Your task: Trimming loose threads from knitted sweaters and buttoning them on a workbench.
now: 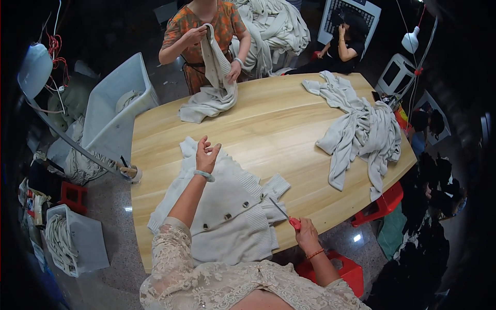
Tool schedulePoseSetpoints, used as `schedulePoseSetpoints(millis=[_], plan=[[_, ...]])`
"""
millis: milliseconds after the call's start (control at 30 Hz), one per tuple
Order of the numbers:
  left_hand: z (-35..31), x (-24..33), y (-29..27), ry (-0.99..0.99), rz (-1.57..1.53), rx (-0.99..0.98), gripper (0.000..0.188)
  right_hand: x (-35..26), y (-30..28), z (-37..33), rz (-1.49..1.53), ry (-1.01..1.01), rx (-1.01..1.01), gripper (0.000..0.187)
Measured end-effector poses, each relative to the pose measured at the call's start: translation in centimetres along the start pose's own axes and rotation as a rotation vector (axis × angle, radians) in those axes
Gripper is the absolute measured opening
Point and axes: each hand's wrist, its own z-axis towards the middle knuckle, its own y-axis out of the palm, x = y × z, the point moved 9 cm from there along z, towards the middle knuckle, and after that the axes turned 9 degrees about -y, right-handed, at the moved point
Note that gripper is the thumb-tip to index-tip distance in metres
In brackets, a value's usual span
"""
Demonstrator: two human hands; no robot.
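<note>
One hazard: the red-handled tool (pixel 294 222), gripped in the right hand (pixel 308 235), could snag the cardigan (pixel 223 192) if it slips (left hand (pixel 207 155) loosely open, empty).

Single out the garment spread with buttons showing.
The cardigan beneath the left hand; the garment opposite is partly lifted, and the pile at right lies crumpled.

red handle (pixel 294 223) partly hidden

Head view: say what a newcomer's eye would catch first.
First, the pale cardigan spread on the near side of the wooden table. Next, the red-handled tool in the right hand. Then the pale heap at the table's right and the person opposite, holding up a garment.
</note>
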Motion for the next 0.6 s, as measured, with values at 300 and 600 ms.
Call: schedulePoseSetpoints(millis=[300,600], plan=[[4.8,6.3,0.4,0.135,-0.051,0.117,0.087,-0.9,-0.2,1.5,-0.029,0.148,-0.033,0.041],[5.5,12.8,1.9,0.333,-0.024,0.215,0.098,-2.2,-0.8,1.3,0.05,0.119,0.042,0.029]])
